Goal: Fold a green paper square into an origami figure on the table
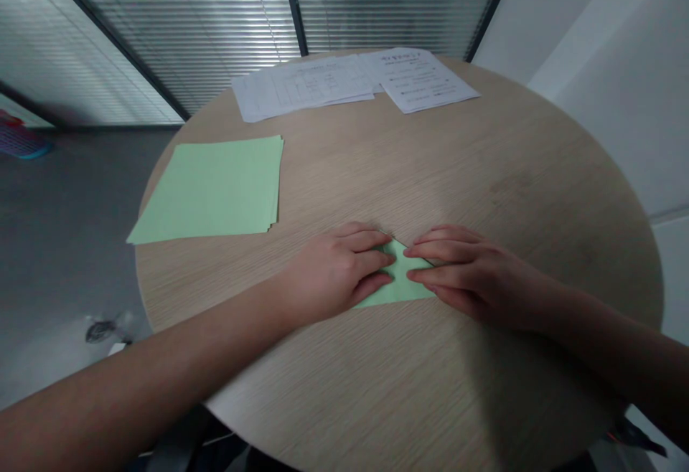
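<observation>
Left fingers (375, 261): loosely open on small folded light-green paper (399, 282)
Right fingers (438, 250): likewise
Slanted far edge (399, 244): press evenly

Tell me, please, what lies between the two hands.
In the head view, a piece of green paper lies between the left hand and the right hand, touched by both.

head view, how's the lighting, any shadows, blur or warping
Head view throughout: light dim, brighter patches on the blinds; a soft shadow on the table below the right hand; print on the white sheets too soft to read; slanting window bars suggest wide-angle stretch.
</observation>
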Demonstrator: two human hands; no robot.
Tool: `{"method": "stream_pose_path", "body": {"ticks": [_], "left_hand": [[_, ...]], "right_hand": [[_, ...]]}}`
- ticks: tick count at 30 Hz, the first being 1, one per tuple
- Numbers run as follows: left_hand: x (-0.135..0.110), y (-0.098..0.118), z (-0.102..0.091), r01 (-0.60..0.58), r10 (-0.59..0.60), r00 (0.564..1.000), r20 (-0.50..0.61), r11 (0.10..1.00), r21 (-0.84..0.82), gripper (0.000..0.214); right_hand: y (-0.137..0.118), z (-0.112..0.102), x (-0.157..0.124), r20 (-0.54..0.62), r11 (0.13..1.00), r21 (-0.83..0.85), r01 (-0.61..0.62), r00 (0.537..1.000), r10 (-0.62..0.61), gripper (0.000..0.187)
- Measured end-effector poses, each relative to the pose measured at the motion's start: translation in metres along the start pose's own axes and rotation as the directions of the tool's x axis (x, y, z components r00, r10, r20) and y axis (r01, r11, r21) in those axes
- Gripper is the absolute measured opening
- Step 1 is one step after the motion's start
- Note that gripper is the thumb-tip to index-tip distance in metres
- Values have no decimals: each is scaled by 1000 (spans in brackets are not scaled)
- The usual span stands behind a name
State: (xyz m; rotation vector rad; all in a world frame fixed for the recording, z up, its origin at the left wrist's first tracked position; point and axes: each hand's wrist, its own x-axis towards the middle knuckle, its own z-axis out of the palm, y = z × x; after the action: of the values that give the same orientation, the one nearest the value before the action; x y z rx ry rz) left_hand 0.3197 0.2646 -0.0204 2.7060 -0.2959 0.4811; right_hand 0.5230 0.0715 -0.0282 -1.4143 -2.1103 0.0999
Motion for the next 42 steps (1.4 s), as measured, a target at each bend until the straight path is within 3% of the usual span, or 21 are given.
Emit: {"method": "stream_pose_path", "body": {"ticks": [22, 29, 38, 42], "left_hand": [[2, 2, -2, -31, 26, 998, 51, 995, 94, 27], [2, 0, -3, -50, 45, 997, 64, 996, 76, 30], [11, 0, -9, -53, 46, 989, 139, 997, 49, 30], [12, 0, -10, -38, 21, 980, 199, 996, 80, 25]], "right_hand": [[3, -1, -1, 65, 998, -65, 10, 998, -6, 31], [-2, -22, -24, 223, 987, -153, -50, 971, 84, 37], [-39, -45, -60, 274, 936, -351, 1, 956, 101, 42], [-46, -56, -56, 262, 931, -365, 11, 961, 92, 43]]}}
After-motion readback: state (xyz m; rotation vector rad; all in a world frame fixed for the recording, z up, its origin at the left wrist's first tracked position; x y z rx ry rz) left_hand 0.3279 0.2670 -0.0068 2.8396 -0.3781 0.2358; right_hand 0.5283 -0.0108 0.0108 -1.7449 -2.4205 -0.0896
